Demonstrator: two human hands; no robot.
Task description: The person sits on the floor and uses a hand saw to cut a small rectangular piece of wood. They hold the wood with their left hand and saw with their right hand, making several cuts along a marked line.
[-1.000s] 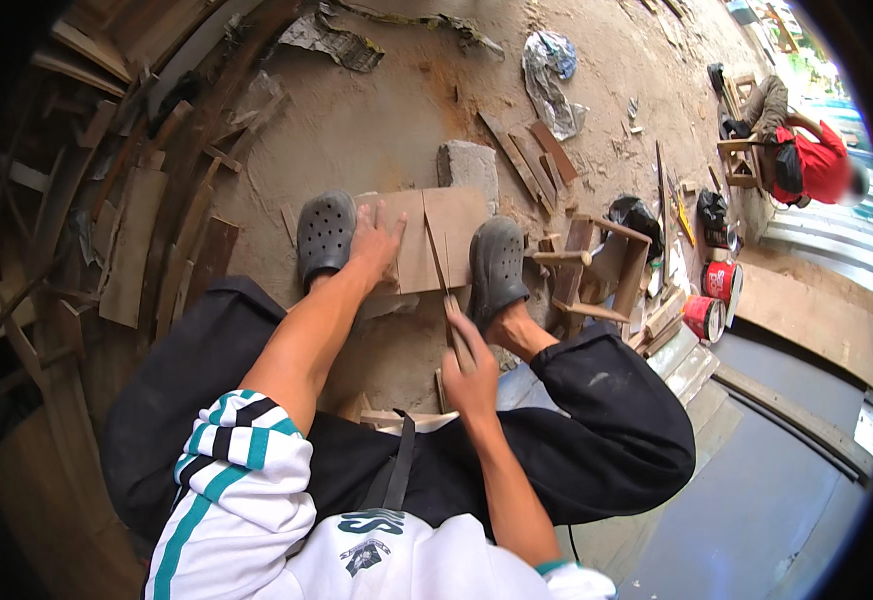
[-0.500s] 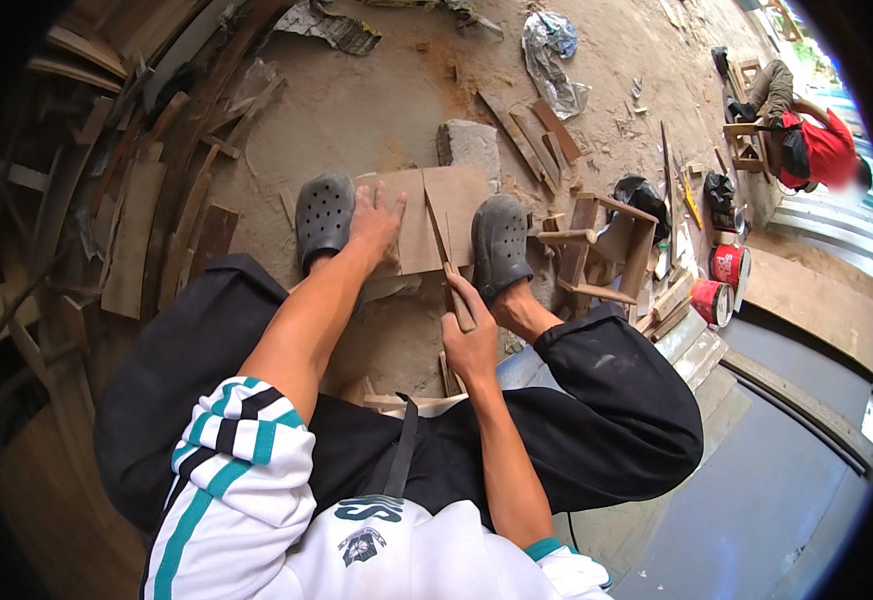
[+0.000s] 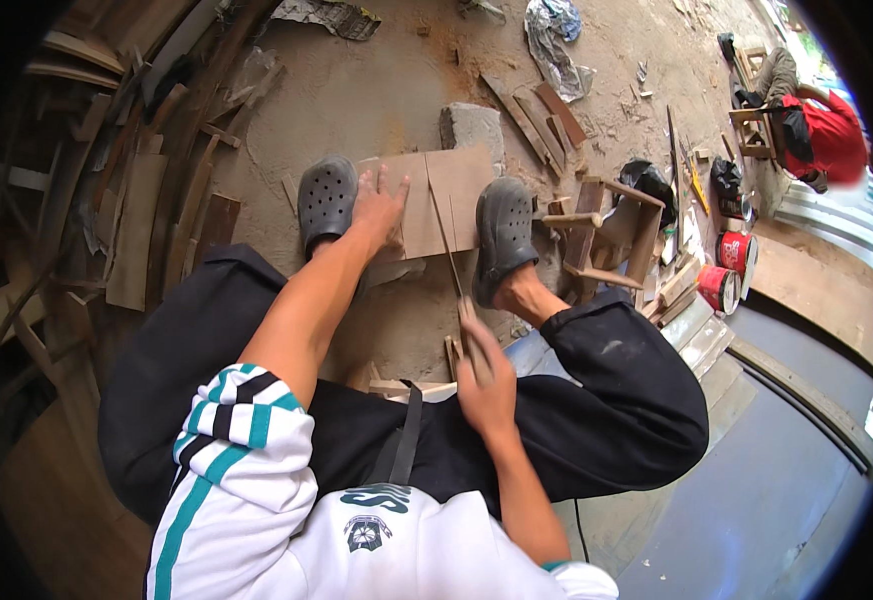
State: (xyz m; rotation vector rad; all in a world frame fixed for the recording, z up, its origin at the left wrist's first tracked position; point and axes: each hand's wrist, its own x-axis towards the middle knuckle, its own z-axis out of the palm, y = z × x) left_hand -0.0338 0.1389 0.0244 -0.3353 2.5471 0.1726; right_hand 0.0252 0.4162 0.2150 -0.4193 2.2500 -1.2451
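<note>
My right hand (image 3: 487, 385) grips the wooden handle of a handsaw (image 3: 455, 262). Its narrow blade runs forward across a thin wooden board (image 3: 444, 212), along a dark cut line that reaches the far edge. A second, shorter line shows to the right of it. With fingers spread flat, my left hand (image 3: 381, 208) presses on the board's left part. My left shoe (image 3: 325, 205), a dark grey clog, is at the board's left end, and the right clog (image 3: 505, 228) rests at its right end.
A grey block (image 3: 472, 128) sits just beyond the board. To the right are an upturned wooden stool frame (image 3: 612, 232), red cans (image 3: 722, 287) and offcuts (image 3: 527, 125). Stacked planks (image 3: 137, 230) line the left. A person in red (image 3: 825, 135) sits at the far right.
My right hand has drawn the saw back toward my body, so more blade shows on the near side of the board. My left hand stays flat in place.
</note>
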